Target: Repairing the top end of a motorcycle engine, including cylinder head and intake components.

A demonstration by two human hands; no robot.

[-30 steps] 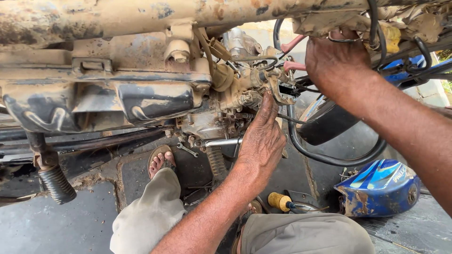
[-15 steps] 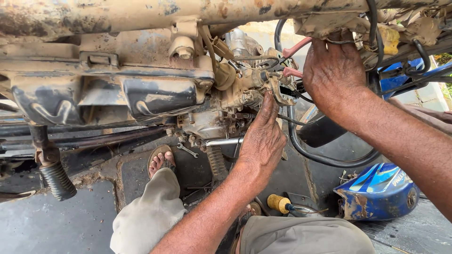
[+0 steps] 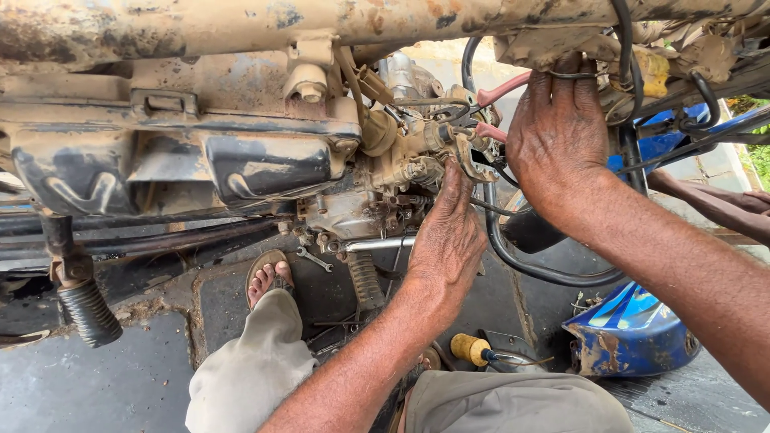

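Observation:
A mud-caked carburettor point(image 3: 413, 152) sits at the middle of a dirty engine under a rusty frame tube point(image 3: 241, 24). My left hand point(image 3: 449, 232) reaches up from below, and its fingertips pinch a small part on the carburettor's right side. My right hand point(image 3: 561, 136) comes in from the right, just beside the carburettor. Its fingers curl up over a muddy bracket point(image 3: 533, 48) below the frame, and the fingertips are hidden behind it. Red cables point(image 3: 501, 90) and a black hose point(image 3: 521, 261) run between the two hands.
A yellow-handled screwdriver point(image 3: 469, 349) lies by my knee, and a small spanner point(image 3: 314, 259) lies under the engine. My sandalled foot point(image 3: 269, 277) rests on the floor plate. A blue body panel point(image 3: 634, 329) lies at right, another person's arm point(image 3: 722, 200) above it. A rubber footpeg point(image 3: 88, 309) hangs at left.
My right hand has shifted left and lower, closer to the carburettor. My left hand has stayed on the carburettor.

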